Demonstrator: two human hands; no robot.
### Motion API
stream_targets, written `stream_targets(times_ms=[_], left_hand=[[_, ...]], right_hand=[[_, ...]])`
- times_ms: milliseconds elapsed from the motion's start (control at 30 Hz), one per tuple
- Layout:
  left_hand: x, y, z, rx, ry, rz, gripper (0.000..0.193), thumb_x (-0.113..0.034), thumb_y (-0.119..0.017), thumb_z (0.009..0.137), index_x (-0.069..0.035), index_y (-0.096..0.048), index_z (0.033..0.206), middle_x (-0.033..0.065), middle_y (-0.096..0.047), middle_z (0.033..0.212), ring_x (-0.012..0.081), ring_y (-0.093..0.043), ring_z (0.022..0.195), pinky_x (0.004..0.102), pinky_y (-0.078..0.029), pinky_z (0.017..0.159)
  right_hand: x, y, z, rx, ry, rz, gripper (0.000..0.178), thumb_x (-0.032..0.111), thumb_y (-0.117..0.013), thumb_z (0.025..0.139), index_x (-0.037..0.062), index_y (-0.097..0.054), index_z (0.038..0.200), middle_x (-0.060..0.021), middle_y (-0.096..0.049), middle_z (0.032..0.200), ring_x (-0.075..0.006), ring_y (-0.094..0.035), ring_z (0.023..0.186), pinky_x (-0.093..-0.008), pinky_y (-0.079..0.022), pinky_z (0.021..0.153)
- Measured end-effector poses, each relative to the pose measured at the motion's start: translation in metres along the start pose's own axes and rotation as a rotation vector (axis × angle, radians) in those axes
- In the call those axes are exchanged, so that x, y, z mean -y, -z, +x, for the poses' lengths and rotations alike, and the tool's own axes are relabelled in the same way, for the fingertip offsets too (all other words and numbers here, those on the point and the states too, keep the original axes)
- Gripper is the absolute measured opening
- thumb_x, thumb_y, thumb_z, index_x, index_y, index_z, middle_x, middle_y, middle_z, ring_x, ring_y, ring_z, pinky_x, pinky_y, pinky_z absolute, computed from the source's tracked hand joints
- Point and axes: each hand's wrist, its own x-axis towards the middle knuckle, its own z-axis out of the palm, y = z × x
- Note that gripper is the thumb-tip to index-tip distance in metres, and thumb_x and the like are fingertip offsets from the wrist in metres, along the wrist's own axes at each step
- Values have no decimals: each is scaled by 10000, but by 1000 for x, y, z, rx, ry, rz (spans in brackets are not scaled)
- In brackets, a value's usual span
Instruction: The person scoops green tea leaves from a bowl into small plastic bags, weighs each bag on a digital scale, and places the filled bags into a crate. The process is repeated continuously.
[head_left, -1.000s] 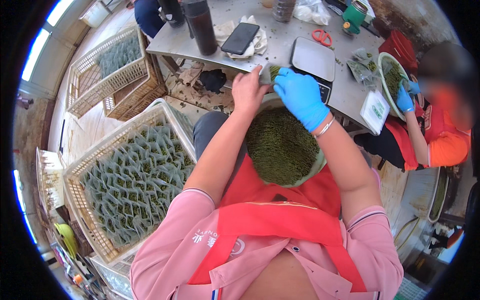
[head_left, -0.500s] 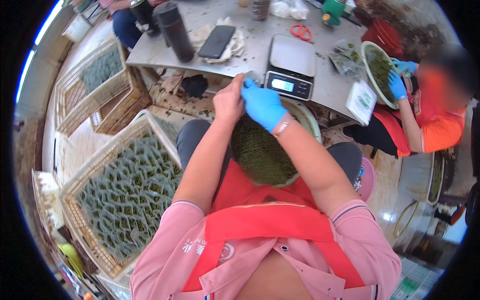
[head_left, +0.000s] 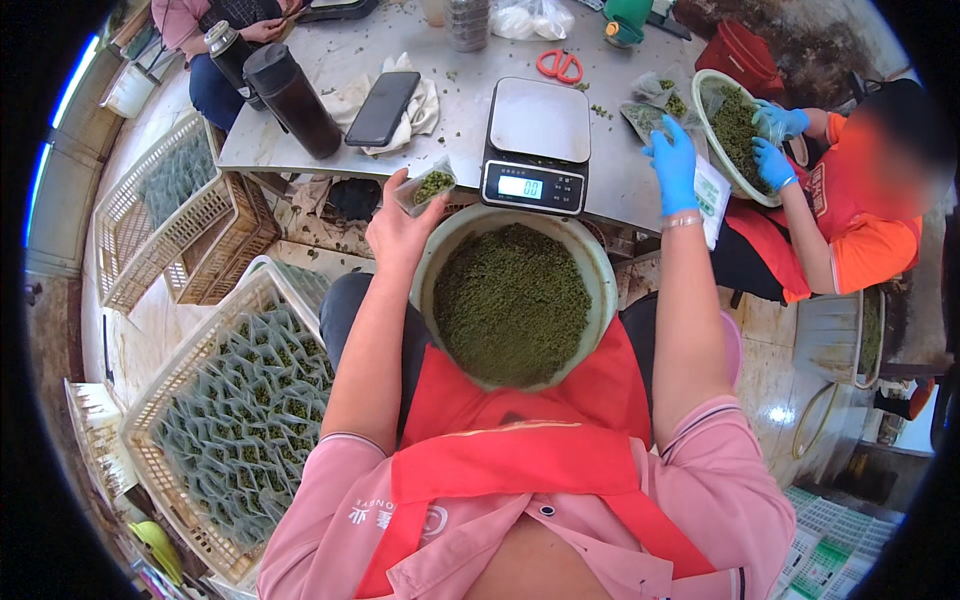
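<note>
My bare left hand (head_left: 403,228) pinches a small clear plastic bag (head_left: 427,188) with green granules in it, held near the table's front edge. My right hand (head_left: 674,170), in a blue glove, is raised over the table's right side, fingers apart and nothing visible in them. It is close to filled clear bags (head_left: 646,118) and a stack of white-and-green packets (head_left: 710,200). Between my knees sits a pale round tub (head_left: 603,290) of the same green granules (head_left: 512,300). The digital scale (head_left: 540,125) stands just beyond the tub with a bare pan.
On the table are a phone (head_left: 384,108) on a cloth, a dark bottle (head_left: 292,100) and red scissors (head_left: 560,66). A crate (head_left: 140,420) of filled bags stands at my left. At right, a co-worker's blue-gloved hands (head_left: 775,165) work in a bowl (head_left: 712,130) of granules.
My hands were together at the scale's left corner. Now they are apart: the left has drawn left and nearer with the bag, the right has swung to the right. The view has shifted.
</note>
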Motion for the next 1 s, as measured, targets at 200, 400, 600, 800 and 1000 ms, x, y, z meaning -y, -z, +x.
stream_targets(times_ms=[200,400,600,800,1000], left_hand=[[-1,6,1,21,38,20,759,-586,-688,665,-151,-470,1248,166,-665,968,330,-636,909,386,-478,800],[8,15,-5,-49,4,-7,619,-580,-583,775,-106,-536,1171,113,-678,935,323,-646,852,401,-487,750],[29,64,-26,-134,116,-289,379,-417,-500,907,-107,-593,1105,112,-667,740,217,-665,660,358,-498,691],[115,228,-105,-566,138,76,311,-383,-453,915,-146,-582,1068,176,-628,709,369,-622,735,456,-479,691],[215,431,-268,-597,753,973,358,-484,-343,941,-253,-504,1164,130,-642,693,304,-641,636,415,-481,541]], right_hand=[[-20,-13,43,70,-401,125,326,195,-580,845,93,-617,1152,-48,-661,920,-102,-595,580,-222,-418,468],[65,-47,-52,-10,-10,376,229,106,-548,883,3,-645,1064,-68,-656,838,-114,-587,602,-241,-461,541],[102,-86,-129,162,185,163,294,106,-473,923,-11,-588,1166,-94,-658,823,-145,-604,732,-287,-480,715],[73,-70,-170,369,-64,210,383,154,-426,943,-54,-473,1262,-160,-581,1132,-229,-586,952,-348,-467,854],[35,-63,-216,607,-165,111,323,140,-453,938,-13,-536,1210,-108,-607,1106,-178,-606,822,-312,-493,779]])
